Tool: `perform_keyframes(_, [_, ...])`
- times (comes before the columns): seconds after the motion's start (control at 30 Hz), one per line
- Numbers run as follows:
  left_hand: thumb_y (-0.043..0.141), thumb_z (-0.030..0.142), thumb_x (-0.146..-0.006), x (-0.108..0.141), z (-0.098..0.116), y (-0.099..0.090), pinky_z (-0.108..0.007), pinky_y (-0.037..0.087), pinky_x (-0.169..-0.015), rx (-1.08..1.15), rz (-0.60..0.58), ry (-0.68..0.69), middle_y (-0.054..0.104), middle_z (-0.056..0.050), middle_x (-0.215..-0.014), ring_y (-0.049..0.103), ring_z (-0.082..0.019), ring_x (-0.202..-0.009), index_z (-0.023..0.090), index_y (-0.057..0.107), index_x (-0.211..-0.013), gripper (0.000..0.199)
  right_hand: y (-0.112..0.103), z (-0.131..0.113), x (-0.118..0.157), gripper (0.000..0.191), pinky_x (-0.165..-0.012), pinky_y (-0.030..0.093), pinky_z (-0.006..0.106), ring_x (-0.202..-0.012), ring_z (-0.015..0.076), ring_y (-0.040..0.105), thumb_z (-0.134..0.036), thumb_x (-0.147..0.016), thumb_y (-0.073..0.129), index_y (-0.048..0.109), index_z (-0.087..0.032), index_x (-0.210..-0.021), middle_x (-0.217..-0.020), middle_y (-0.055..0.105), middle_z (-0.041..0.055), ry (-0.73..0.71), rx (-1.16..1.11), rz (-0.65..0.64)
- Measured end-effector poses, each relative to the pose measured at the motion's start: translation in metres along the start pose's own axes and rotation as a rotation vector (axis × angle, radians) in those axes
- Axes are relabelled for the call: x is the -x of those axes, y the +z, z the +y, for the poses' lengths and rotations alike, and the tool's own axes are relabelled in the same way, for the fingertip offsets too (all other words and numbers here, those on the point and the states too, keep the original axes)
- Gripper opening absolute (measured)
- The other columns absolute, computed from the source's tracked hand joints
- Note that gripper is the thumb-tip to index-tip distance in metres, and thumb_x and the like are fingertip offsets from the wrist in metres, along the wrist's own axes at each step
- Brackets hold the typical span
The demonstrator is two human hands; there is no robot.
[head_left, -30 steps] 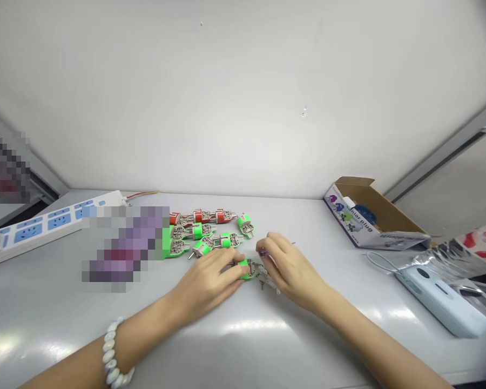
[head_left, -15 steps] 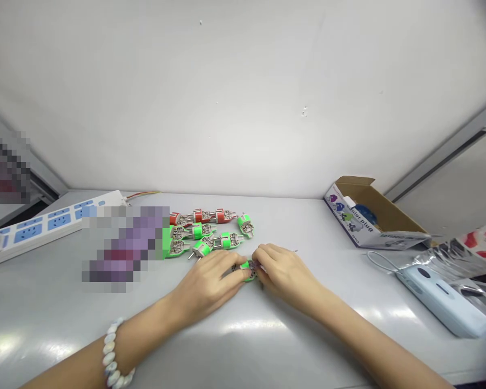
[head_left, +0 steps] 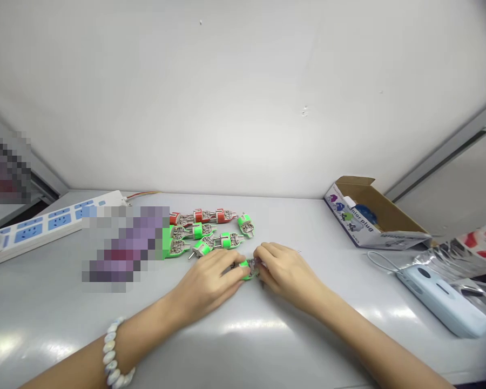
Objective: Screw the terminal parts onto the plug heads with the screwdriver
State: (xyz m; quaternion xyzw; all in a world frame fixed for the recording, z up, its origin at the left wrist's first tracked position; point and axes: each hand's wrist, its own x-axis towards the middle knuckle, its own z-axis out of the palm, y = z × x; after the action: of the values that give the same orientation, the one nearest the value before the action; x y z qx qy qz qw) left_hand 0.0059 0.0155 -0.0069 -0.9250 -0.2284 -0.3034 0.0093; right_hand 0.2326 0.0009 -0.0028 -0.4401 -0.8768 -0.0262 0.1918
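Thumb and fingers of my left hand (head_left: 213,278) are closed on a small green electrical plug (head_left: 246,270), holding it low at the tabletop. My right hand (head_left: 285,273) is at the plug's right side with its fingers bunched in a pinch. A thin metallic tip (head_left: 299,250) shows beyond its knuckles, and another small dark bit pokes out below; what the fingers grip is mostly hidden. Behind my hands lie several opened green plugs (head_left: 229,240) and, farther back, red plugs (head_left: 222,216), with their inner metal parts facing up.
A white power strip (head_left: 65,216) lies at the left, beside a pixelated purple patch. An open cardboard box (head_left: 360,221) with blue pieces stands back right. At the right are a light blue device (head_left: 445,302) with a cord and clear plastic packaging (head_left: 445,256). A white wall stands behind.
My right hand has shifted very slightly right, and the thin tip past its knuckles sits a little farther right. My left hand keeps its hold on the green plug.
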Motion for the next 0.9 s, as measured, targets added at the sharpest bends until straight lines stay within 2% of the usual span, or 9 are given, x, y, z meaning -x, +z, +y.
perform_keyframes(0.17, [0.051, 0.014, -0.100, 0.001, -0.001, -0.001, -0.032, 0.052, -0.076, 0.038, -0.058, -0.069, 0.067, -0.006, -0.103, 0.064, -0.021, -0.087, 0.021, 0.064, -0.105, 0.016, -0.003, 0.007, 0.000, 0.019, -0.056, 0.036, 0.030, -0.062, 0.0180, 0.055, -0.014, -0.098, 0.049, 0.052, -0.022, -0.082, -0.074, 0.061, 0.0012, 0.043, 0.007, 0.018])
perform_keyframes(0.27, [0.051, 0.014, -0.100, 0.002, -0.001, 0.000, -0.032, 0.050, -0.074, 0.056, -0.071, -0.107, 0.066, -0.006, -0.105, 0.063, -0.021, -0.087, 0.022, 0.063, -0.106, 0.016, -0.009, 0.013, -0.001, 0.021, -0.066, 0.043, 0.032, -0.070, 0.0200, 0.057, -0.017, -0.102, 0.045, 0.056, -0.021, -0.086, -0.080, 0.062, 0.0034, 0.075, 0.008, 0.090])
perform_keyframes(0.37, [0.050, 0.013, -0.100, 0.002, -0.002, 0.001, -0.033, 0.050, -0.075, 0.060, -0.060, -0.141, 0.065, -0.006, -0.107, 0.064, -0.022, -0.090, 0.020, 0.063, -0.104, 0.016, -0.017, 0.017, -0.001, 0.023, -0.076, 0.044, 0.040, -0.079, 0.0242, 0.056, -0.025, -0.105, 0.045, 0.059, -0.020, -0.087, -0.088, 0.063, 0.0084, 0.153, -0.005, 0.268])
perform_keyframes(0.43, [0.050, 0.014, -0.100, 0.002, -0.003, 0.002, -0.033, 0.050, -0.075, 0.062, -0.051, -0.168, 0.064, -0.006, -0.106, 0.064, -0.022, -0.090, 0.020, 0.063, -0.104, 0.014, -0.022, 0.017, -0.001, 0.024, -0.072, 0.044, 0.038, -0.074, 0.0228, 0.056, -0.029, -0.105, 0.047, 0.058, -0.021, -0.086, -0.082, 0.063, 0.0067, 0.212, -0.089, 0.392])
perform_keyframes(0.5, [0.051, 0.016, -0.100, 0.002, -0.005, 0.002, -0.033, 0.051, -0.074, 0.082, -0.044, -0.206, 0.063, -0.006, -0.103, 0.063, -0.021, -0.089, 0.019, 0.063, -0.103, 0.012, -0.024, 0.016, -0.001, 0.019, -0.067, 0.047, 0.034, -0.069, 0.0200, 0.060, -0.030, -0.104, 0.051, 0.059, -0.022, -0.088, -0.076, 0.064, 0.0030, 0.273, -0.295, 0.451])
perform_keyframes(0.63, [0.051, 0.017, -0.099, 0.001, -0.006, 0.001, -0.033, 0.052, -0.077, 0.139, -0.053, -0.278, 0.061, -0.005, -0.101, 0.063, -0.020, -0.088, 0.020, 0.061, -0.102, 0.011, -0.023, 0.010, -0.001, 0.014, -0.068, 0.053, 0.031, -0.071, 0.0193, 0.069, -0.034, -0.100, 0.059, 0.062, -0.023, -0.092, -0.078, 0.071, 0.0014, 0.373, -0.711, 0.388])
perform_keyframes(0.9, [0.052, 0.017, -0.100, 0.001, -0.006, 0.002, -0.030, 0.051, -0.075, 0.171, -0.093, -0.282, 0.061, -0.005, -0.102, 0.061, -0.019, -0.088, 0.020, 0.062, -0.101, 0.010, -0.019, 0.008, -0.002, 0.019, -0.064, 0.051, 0.029, -0.068, 0.0179, 0.066, -0.036, -0.099, 0.060, 0.062, -0.022, -0.086, -0.073, 0.069, 0.0009, 0.409, -0.795, 0.332])
